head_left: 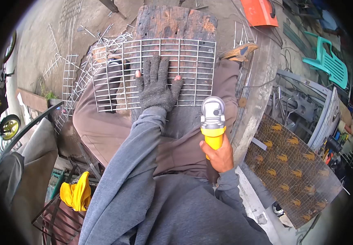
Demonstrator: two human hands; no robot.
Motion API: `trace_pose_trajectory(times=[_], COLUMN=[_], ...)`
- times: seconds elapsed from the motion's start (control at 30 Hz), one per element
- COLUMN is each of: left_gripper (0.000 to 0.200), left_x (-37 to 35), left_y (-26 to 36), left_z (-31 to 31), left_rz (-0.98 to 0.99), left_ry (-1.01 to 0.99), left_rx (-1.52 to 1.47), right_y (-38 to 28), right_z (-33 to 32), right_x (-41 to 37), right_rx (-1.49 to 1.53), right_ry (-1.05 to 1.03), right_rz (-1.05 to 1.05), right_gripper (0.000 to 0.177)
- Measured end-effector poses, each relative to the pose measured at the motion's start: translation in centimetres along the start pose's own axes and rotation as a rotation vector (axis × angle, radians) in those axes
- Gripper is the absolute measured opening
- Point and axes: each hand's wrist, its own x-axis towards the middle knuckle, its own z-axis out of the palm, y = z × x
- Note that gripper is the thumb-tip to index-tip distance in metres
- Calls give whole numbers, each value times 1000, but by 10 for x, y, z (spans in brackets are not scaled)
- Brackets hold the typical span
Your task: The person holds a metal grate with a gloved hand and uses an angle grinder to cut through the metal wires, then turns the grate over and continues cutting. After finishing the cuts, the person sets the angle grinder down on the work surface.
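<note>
My left hand (158, 83), in a dark grey knit glove with bare tips at the thumb and little finger, lies flat with fingers spread on a wire mesh panel (187, 61). The panel rests over a thick, worn wooden board (176, 22) between my legs. Wrapped around the yellow body of an angle grinder (213, 132) is my bare right hand (220, 155). The grinder's silver head and round disc point away from me, right at the panel's near right corner.
Cut wire scraps (78, 81) litter the concrete at left. An orange metal piece (259, 12) lies at the top right, with a green plastic chair (327, 61) beyond. A patterned brown board (293, 167) is at right, a yellow cloth (76, 192) at lower left.
</note>
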Motion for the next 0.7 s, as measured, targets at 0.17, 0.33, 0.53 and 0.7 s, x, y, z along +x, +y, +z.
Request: trace_pose_trajectory(times=[0.17,0.33,0.53,0.7], left_gripper=[71,71,72,72], left_x=[0,-1,0,-1], left_y=[-1,-1,-1,-2], left_z=[1,2,1,0], left_rz=[-3,3,2,-12], left_ry=[-15,-6,-23,-24], left_rx=[39,40,43,17], right_y=[-8,0,-6,-12], right_z=[-11,-4,-1,-3], right_x=[2,-2,0,11], right_rx=[37,76,39,92], right_ry=[-65,57,60,112], right_rz=[-23,12,-5,8], right_gripper=[53,52,53,54])
